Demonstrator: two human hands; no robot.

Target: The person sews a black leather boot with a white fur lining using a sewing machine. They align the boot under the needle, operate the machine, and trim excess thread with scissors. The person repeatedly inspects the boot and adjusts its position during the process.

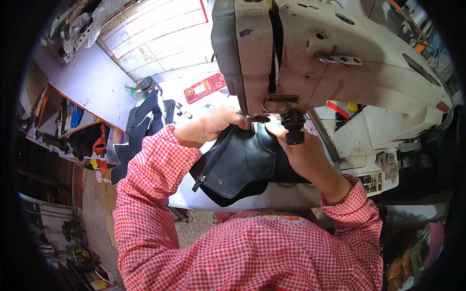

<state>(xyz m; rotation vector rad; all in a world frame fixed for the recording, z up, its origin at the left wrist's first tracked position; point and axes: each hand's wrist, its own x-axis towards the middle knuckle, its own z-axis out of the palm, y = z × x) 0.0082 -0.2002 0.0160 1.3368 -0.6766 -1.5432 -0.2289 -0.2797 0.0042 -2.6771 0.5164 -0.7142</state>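
A black leather boot upper (238, 167) lies under the head of a white sewing machine (301, 58). Along its left side runs a zipper (213, 157), its metal pull hanging at the lower end. My left hand (213, 126) pinches the upper's far left edge, thumb and fingers closed beside the machine's needle area. On the other side my right hand (307, 154) grips the leather close to the presser foot. The machine's black knob (294, 128) hides part of my right fingers, and the needle point is covered by the head.
Black cut pieces (145, 119) are heaped on the left of the worktable. A red phone case (204, 88) lies beyond my left hand. An open shelf (73, 116) with tools and cloth stands at far left. The machine's arm fills the upper right.
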